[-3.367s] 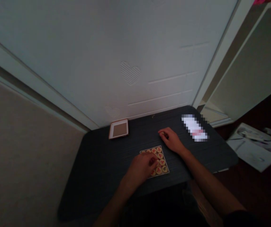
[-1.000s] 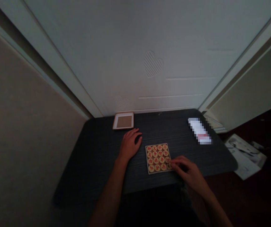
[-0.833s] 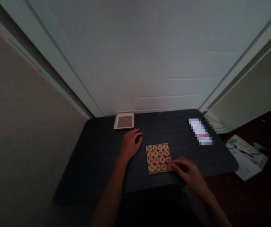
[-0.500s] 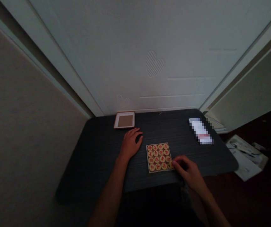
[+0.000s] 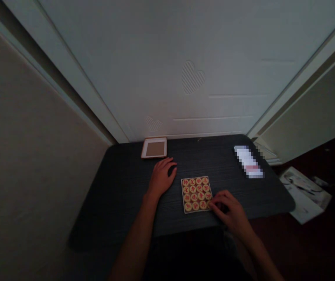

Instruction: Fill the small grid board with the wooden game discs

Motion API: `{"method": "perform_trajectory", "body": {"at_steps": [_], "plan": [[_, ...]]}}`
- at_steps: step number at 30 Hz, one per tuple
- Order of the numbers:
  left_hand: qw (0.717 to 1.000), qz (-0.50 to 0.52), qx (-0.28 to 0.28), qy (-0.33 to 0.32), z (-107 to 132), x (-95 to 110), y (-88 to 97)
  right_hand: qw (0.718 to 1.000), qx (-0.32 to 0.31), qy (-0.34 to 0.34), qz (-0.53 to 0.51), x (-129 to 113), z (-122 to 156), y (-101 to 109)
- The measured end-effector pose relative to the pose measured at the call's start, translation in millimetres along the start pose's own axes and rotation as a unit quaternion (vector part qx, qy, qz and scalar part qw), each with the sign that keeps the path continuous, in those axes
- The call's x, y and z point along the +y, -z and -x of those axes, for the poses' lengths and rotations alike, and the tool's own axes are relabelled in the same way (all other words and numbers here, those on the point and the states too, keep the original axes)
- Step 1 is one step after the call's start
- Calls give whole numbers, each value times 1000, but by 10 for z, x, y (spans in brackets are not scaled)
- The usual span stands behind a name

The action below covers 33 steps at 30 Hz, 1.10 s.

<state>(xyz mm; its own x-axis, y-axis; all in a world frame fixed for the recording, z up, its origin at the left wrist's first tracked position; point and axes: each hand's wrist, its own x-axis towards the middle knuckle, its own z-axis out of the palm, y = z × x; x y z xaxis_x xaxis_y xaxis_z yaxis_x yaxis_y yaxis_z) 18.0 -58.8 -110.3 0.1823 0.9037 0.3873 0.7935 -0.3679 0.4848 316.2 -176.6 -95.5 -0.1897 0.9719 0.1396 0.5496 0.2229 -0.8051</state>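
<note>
A small square tray (image 5: 184,210) filled with several round tan discs (image 5: 196,190) marked in red lies on the dark table (image 5: 120,195). My right hand (image 5: 228,212) rests at the tray's near right corner, fingertips pinched on the corner disc there. My left hand (image 5: 161,176) lies flat on the table to the left of the tray, fingers spread, holding nothing.
An empty square lid or tray (image 5: 154,148) with a brown inside sits at the table's back edge. A blurred white object (image 5: 248,161) lies at the back right. A white door stands behind the table. Papers (image 5: 303,193) lie on the floor to the right.
Since 3.4 s ago my left hand left the tray and went flat on the table; my right hand came to the tray's near right corner. In the last second, almost nothing moved.
</note>
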Motion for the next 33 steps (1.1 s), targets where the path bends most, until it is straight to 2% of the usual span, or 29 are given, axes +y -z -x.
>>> {"method": "perform_trajectory", "body": {"at_steps": [6, 10, 20, 23, 25, 27, 30, 33], "plan": [[1000, 3, 5, -3, 8, -3, -10, 999, 43, 14, 18, 12, 14, 6], [1000, 2, 5, -3, 8, 2, -8, 998, 22, 45, 38, 74, 9, -11], [1000, 19, 4, 5, -9, 2, -4, 998, 5, 48, 33, 54, 15, 15], [998, 67, 8, 17, -2, 80, 47, 999, -10, 42, 30, 67, 33, 34], [993, 112, 2, 26, 40, 212, 128, 999, -25, 34, 25, 97, 36, 44], [989, 142, -32, 12, 124, 394, 235, 999, -43, 27, 16, 127, 26, 49], [982, 142, -124, -27, 314, 650, 372, 998, -64, 28, 3, 144, -13, 55], [971, 130, -196, -34, 510, 747, 401, 996, -83, 25, -12, 121, -74, 81]]}}
